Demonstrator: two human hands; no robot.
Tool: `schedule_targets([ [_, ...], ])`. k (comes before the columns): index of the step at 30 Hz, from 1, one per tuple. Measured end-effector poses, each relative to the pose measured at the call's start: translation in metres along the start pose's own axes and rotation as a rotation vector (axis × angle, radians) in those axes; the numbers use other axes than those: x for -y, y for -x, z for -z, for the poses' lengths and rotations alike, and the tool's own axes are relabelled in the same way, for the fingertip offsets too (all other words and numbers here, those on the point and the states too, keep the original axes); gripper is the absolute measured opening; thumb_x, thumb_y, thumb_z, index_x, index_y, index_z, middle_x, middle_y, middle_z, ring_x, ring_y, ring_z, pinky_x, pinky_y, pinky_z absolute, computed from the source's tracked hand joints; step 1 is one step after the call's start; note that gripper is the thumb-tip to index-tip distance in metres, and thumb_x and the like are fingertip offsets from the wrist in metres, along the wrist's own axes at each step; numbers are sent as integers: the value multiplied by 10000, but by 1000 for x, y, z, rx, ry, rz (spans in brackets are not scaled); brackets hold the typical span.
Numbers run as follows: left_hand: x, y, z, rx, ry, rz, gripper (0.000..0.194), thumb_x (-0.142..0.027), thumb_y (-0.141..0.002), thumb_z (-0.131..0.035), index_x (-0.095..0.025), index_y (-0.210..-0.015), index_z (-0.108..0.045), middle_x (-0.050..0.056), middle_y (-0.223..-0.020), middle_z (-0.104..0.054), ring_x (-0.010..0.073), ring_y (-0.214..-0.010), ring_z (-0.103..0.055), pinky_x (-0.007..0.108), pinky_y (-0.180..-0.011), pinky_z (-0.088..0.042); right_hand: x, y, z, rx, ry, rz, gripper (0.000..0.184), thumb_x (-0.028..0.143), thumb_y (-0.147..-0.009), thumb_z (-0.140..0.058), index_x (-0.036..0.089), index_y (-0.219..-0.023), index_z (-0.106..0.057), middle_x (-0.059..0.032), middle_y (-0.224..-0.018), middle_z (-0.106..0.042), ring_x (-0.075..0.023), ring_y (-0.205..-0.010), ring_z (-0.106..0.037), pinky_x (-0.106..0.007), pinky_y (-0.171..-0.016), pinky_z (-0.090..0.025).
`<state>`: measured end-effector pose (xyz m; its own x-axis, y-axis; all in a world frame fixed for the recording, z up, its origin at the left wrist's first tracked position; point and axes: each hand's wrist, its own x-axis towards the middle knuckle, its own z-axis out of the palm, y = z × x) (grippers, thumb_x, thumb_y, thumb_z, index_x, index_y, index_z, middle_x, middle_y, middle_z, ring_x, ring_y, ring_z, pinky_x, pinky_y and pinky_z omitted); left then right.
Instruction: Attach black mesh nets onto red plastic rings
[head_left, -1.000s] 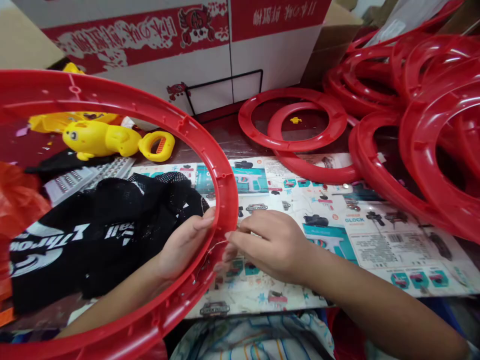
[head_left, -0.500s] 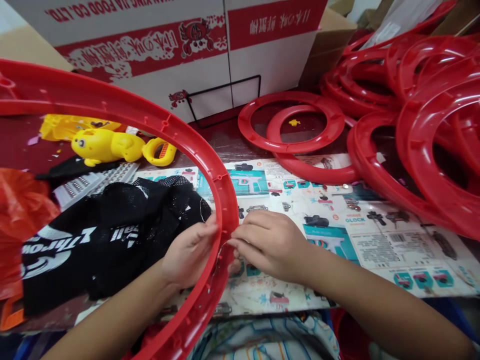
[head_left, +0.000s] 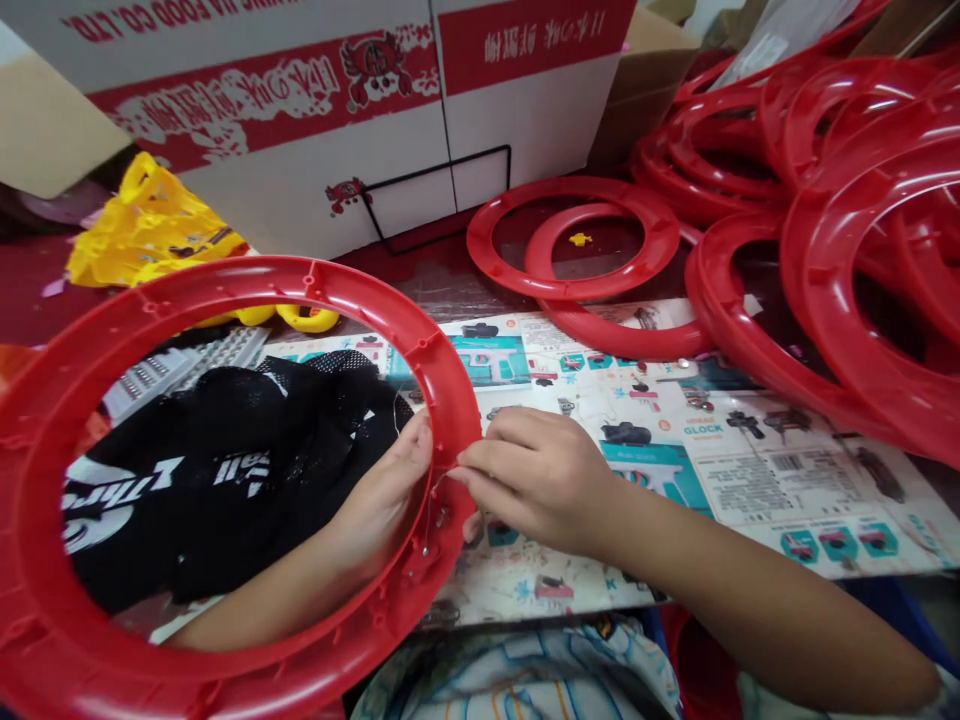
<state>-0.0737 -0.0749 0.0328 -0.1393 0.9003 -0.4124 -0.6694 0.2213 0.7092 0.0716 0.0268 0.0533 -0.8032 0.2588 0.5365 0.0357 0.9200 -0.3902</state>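
Note:
A large red plastic ring is tipped up over the left half of the table, its ribbed channel facing me. My left hand reaches through its opening and grips the right side, thumb on the inner edge. At the ring's outer right edge is my right hand, thumb and forefinger pinched on a thin pale thread that runs down into the channel. Small shiny bits lie in the channel just below. Behind the ring is black mesh cloth with white lettering, partly seen through the opening.
Several red rings are piled at the right, and two overlap at the middle back around a tiny yellow piece. A printed cardboard sheet covers the table front. A white-and-red carton, black wire frame and yellow bag stand behind.
The red ring has tilted down and toward me, so its whole opening shows and it now hides most of the yellow toy. Both hands stay at its right side.

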Motion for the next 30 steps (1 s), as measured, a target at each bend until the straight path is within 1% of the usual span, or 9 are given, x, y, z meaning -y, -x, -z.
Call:
schedule_targets([
  [5, 2, 0, 0, 14, -57, 9, 388, -455, -759, -776, -226, -1051, -665, 10, -873, -673, 175, -743, -668, 245, -636, -570, 2, 0, 3, 13, 31, 35, 332, 271, -995, -500, 164, -769, -719, 0, -658, -473, -130, -609, -401, -255, -583, -325],
  [9, 1, 0, 0, -4, -65, 27, 406, -463, -789, -748, -220, -1102, -659, 21, -915, -673, 169, -764, -665, 241, -659, -571, 4, 0, 4, 28, 1, 6, 332, 255, -989, -507, 164, -739, -704, 5, -652, -460, -125, -607, -398, -252, -583, -325],
  [14, -2, 1, -2, 47, 10, 92, 483, -403, -808, -740, -257, -1248, -604, 11, -929, -673, 110, -649, -628, 193, -604, -547, 3, 1, 2, 51, -72, -45, 284, 263, -977, -541, 162, -761, -695, -6, -692, -522, -125, -639, -464, -244, -592, -358],
  [17, -2, 2, -3, 84, 35, 138, 508, -382, -824, -719, -268, -1295, -567, 13, -938, -668, 103, -600, -612, 203, -578, -544, 3, 1, 1, 100, -127, -84, 260, 256, -974, -550, 156, -779, -689, -25, -744, -579, -133, -690, -527, -246, -633, -407],
  [20, -1, 3, -2, 109, 49, 150, 507, -366, -851, -686, -282, -1325, -529, 12, -935, -660, 99, -587, -604, 197, -561, -527, 4, 0, 1, 108, -186, -120, 238, 242, -960, -572, 146, -777, -690, -33, -760, -604, -136, -703, -558, -247, -649, -430],
  [23, -1, 4, -1, 143, 28, 169, 542, -376, -873, -653, -301, -1375, -460, 14, -906, -656, 113, -571, -601, 213, -538, -515, 5, 0, 1, 114, -236, -172, 202, 223, -927, -624, 142, -754, -690, -33, -771, -623, -135, -716, -576, -245, -665, -443],
  [25, -1, 5, 0, 175, 28, 188, 566, -419, -881, -625, -298, -1396, -424, 20, -881, -654, 137, -569, -605, 242, -527, -518, 5, -1, 2, 131, -255, -216, 177, 206, -902, -658, 144, -740, -690, -29, -771, -629, -135, -721, -584, -243, -669, -445],
  [28, -3, 6, 0, 230, 62, 213, 565, -488, -863, -591, -251, -1358, -460, 35, -849, -648, 175, -582, -615, 278, -520, -519, 5, -2, 1, 166, -275, -255, 152, 183, -873, -685, 142, -727, -690, -19, -751, -626, -128, -701, -579, -236, -650, -433],
  [30, -4, 6, 0, 255, 43, 216, 530, -427, -821, -633, -247, -1302, -500, 20, -797, -640, 179, -584, -620, 270, -533, -513, 4, -3, 0, 173, -267, -262, 129, 156, -858, -682, 141, -730, -680, -13, -748, -627, -126, -698, -574, -234, -645, -425],
])
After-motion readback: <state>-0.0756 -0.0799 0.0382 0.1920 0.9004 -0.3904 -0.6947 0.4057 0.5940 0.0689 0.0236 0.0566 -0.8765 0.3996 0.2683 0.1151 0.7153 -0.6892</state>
